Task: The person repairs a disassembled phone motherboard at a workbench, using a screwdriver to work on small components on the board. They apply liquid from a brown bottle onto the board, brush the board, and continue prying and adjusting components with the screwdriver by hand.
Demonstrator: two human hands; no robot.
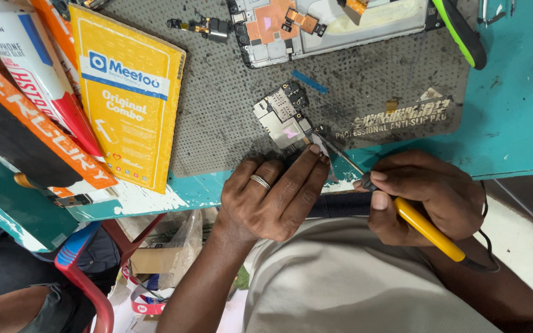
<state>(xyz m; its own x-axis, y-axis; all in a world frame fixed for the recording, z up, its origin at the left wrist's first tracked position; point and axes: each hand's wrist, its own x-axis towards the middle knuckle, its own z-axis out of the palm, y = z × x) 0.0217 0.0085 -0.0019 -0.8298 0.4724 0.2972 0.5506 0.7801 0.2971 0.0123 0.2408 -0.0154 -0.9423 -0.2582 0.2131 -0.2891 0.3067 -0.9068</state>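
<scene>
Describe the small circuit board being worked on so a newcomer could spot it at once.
Start at the grey dotted mat on the teal bench. Near its front edge, just beyond the left hand fingertips, lies the small circuit board. Unlike the larger opened phone frame at the mat's far edge, it is loose, with silver shields and the soldering iron tip at its corner.

Yellow flat package point(128, 98) at mat's left

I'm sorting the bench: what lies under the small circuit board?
The small circuit board rests on the grey anti-slip mat, which lies on the teal table. The left hand covers its near edge.
</scene>
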